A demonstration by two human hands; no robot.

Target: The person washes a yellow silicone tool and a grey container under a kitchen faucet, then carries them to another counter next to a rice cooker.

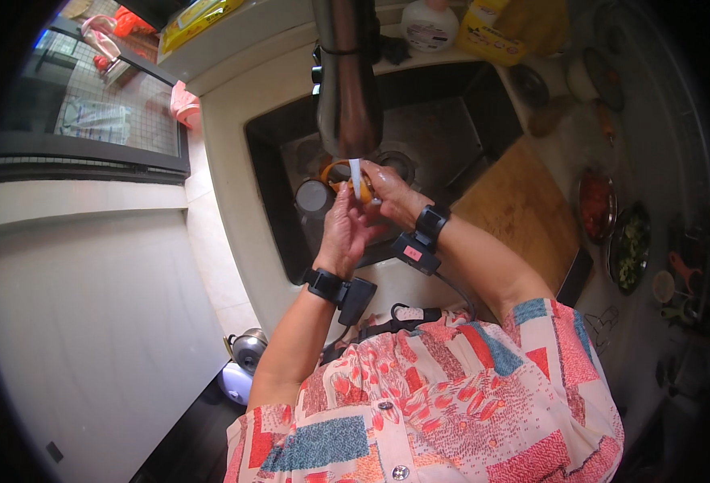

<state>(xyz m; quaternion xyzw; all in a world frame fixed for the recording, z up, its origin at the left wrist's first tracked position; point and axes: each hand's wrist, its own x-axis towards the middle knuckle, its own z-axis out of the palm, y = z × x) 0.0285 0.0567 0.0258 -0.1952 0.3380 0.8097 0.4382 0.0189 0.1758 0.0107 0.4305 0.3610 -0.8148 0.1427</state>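
A stream of water (pixel 355 178) falls from the dark metal faucet (pixel 349 115) between my hands, over the black sink (pixel 436 130). My right hand (pixel 393 192) grips a small orange object (pixel 365 192) beside the stream; its exact kind is unclear, as fingers and water partly cover it. My left hand (pixel 346 232) is wet, with its fingers apart and its fingertips close to the orange object. Whether they touch it I cannot tell. Left of the hands, a round grey-topped container (pixel 314 197) stands in the sink. The round drain fitting (pixel 398 166) shows behind my right hand.
A wooden cutting board (pixel 521 208) overlaps the sink's right side. Farther right are a dish of red food (pixel 596 205) and a dish of chopped greens (pixel 630 249). A white bottle (pixel 430 27) and a yellow package (pixel 492 33) stand behind the sink.
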